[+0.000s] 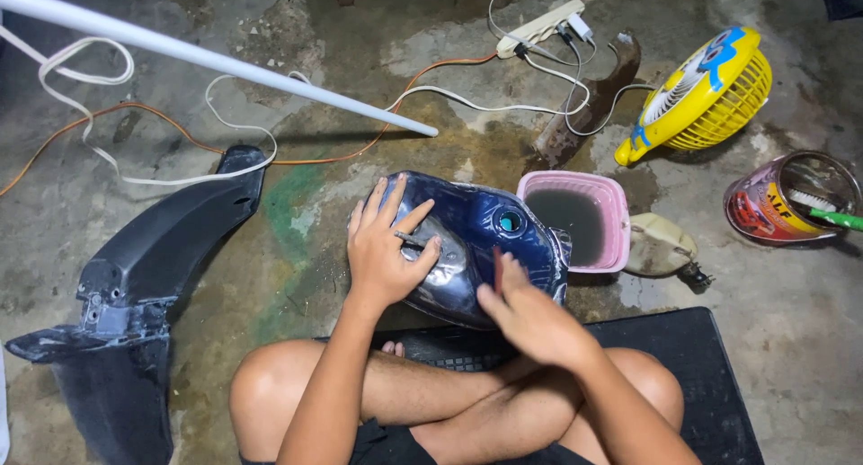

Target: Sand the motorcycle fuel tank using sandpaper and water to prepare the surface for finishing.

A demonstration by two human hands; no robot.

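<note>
Pressing flat, your left hand point(388, 249) is steadying the glossy dark-blue metal fuel tank point(472, 240) on the concrete floor point(297, 204) before your knees, pinning a thin strip. Your right hand point(526, 312) is blurring over it, fingers loose, seemingly mid-sanding; next, judge a rinse from the pink plastic tub point(575, 215).

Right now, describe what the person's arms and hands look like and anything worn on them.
Both forearms are bare with no sleeves showing. The left hand and right hand wear no gloves, rings, watch or bands that I can see. The right hand is motion-blurred, so fine detail there is unclear.
</note>
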